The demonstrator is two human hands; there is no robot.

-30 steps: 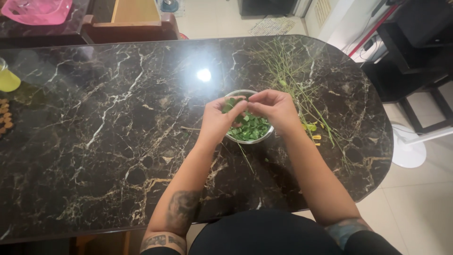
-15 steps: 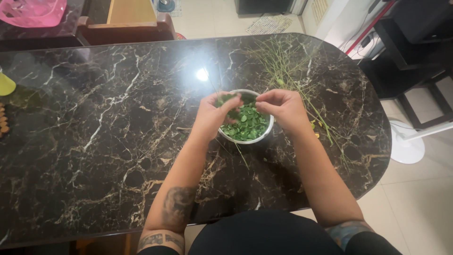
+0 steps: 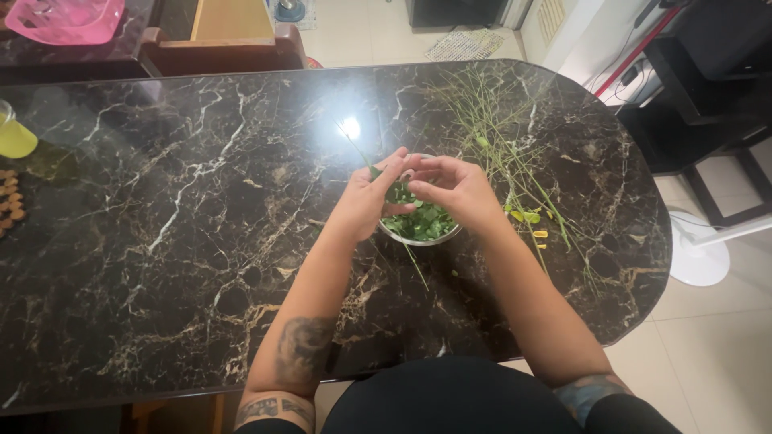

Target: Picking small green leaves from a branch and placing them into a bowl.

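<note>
A small metal bowl full of green leaves sits on the black marble table. Both hands hover over the bowl, close together. My left hand pinches a thin green stem that sticks up and away to the left. My right hand curls its fingers at the same stem, fingertips almost touching the left hand's. Part of the bowl is hidden under the hands.
A pile of stripped thin stems lies right of the bowl, with a few yellow leaves. A yellow-green cup and brown pieces sit at the left edge. A pink basket and wooden chair stand beyond.
The hands rose slightly above the bowl and came closer together; a thin stem now sticks up from the left hand's pinch.
</note>
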